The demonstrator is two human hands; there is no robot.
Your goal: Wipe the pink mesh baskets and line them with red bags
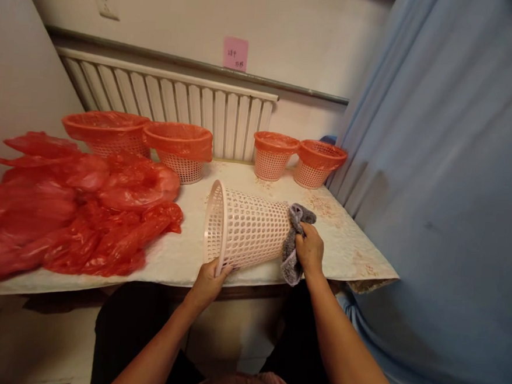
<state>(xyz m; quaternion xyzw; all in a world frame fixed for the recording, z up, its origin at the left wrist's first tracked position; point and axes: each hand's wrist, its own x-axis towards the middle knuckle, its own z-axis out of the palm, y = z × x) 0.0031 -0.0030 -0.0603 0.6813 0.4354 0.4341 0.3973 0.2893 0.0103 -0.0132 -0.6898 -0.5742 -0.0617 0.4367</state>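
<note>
A pale pink perforated wastebasket (256,227) lies on its side over the front part of the table, its mouth facing left. My left hand (208,282) grips the lower part of its rim, fingers closed. At the other end, my right hand (310,249) is closed on a grey cloth (292,265) and presses it against the basket's base. Part of the base is hidden behind the cloth and hand.
Crumpled red plastic bags (100,216) heap up on the left of the table (248,180). Several baskets lined with red bags, one a nearer basket (183,166), stand along the back by a radiator (230,120). A blue curtain (435,198) hangs at the right.
</note>
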